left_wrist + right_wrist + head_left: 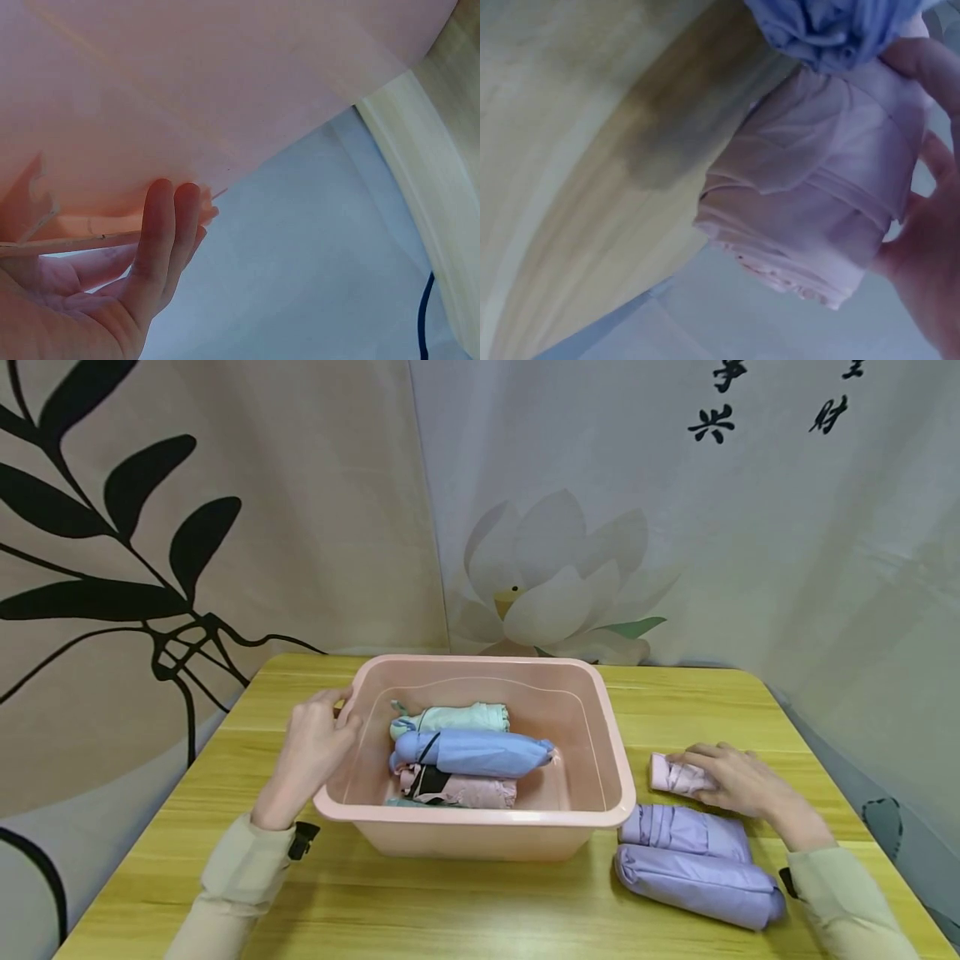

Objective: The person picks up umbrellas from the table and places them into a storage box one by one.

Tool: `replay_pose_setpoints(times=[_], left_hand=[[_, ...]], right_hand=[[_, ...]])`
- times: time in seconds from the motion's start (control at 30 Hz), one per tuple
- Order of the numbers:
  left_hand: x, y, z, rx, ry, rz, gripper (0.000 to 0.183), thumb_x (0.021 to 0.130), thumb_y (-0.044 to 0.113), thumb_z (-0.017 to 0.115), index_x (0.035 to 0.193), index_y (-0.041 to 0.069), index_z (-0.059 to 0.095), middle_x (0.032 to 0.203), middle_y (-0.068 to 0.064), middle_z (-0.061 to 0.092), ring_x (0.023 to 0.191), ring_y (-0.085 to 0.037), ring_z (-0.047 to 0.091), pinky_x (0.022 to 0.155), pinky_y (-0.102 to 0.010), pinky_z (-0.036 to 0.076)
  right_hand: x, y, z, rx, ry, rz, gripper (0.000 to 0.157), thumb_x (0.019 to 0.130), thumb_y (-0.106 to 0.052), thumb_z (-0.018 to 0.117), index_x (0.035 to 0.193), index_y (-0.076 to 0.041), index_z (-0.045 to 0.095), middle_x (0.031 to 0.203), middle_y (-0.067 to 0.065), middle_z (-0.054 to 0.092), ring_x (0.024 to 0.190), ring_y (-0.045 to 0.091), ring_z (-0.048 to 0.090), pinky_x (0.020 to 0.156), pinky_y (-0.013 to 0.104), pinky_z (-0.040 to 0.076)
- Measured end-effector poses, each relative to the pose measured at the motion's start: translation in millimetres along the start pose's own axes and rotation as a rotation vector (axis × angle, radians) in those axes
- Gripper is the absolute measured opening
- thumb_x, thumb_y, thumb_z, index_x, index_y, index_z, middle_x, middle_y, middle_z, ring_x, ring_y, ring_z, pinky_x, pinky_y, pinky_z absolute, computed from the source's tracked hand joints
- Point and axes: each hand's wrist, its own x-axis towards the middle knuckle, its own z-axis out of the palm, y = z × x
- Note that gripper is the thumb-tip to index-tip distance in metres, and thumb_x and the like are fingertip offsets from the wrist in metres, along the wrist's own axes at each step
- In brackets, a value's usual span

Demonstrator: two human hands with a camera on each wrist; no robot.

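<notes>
A pink plastic tub point(480, 817) stands on the table with several folded umbrellas lying in it. Among them are a mint one point(468, 717), a blue one point(472, 752) and a pink one with a black part point(483, 791). At the tub's left side my left hand point(311, 747) grips the rim, its fingers under the lip against the outer wall point(187, 97). To the right of the tub, my right hand point(738, 781) holds a small pale pink folded umbrella point(810, 180) around its side, partly covering it in the head view.
Two purple folded umbrellas, one slimmer point(686, 832) and one thicker point(697, 887), lie side by side just in front of my right hand. The wooden table point(480, 910) ends close behind the tub, where a printed curtain point(337, 527) hangs.
</notes>
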Motion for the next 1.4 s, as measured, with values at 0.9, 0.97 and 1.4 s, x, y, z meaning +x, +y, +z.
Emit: replay_pose_setpoints(times=[0.9,0.97,1.4], left_hand=[[-1.2,-0.8,1.6,-0.005,-0.005,-0.022,0.04,0.086,0.005,0.055,0.12,-0.015,0.056,0.112,-0.035,0.06,0.061,-0.024,0.058,0.045,-0.022,0.041],[-1.1,-0.8,1.8,-0.003,-0.003,-0.02,0.04,0.086,0.005,0.055,0.12,-0.015,0.056,0.112,-0.035,0.06,0.064,-0.026,0.06,0.046,-0.023,0.042],[0.1,0.2,1.3,-0.001,0.007,-0.022,0.04,0.085,0.005,0.055,0.12,-0.016,0.056,0.11,-0.035,0.061,0.056,-0.021,0.053,0.045,-0.022,0.039]], right_hand=[[23.9,-24.2,-55.6,-0.215,0.394,-0.092,0.07,0.062,-0.016,0.082,0.127,-0.024,0.055,0.115,0.012,0.063,0.094,0.039,0.059,0.063,0.057,0.047],[25.6,-26.4,-60.7,-0.22,0.414,-0.095,0.071,0.062,-0.016,0.082,0.127,-0.024,0.055,0.115,0.012,0.063,0.093,0.039,0.059,0.063,0.056,0.046],[41.6,-41.3,-90.8,-0.242,0.507,-0.125,0.071,0.063,-0.016,0.08,0.129,-0.024,0.055,0.117,0.011,0.062,0.092,0.038,0.058,0.061,0.054,0.045]])
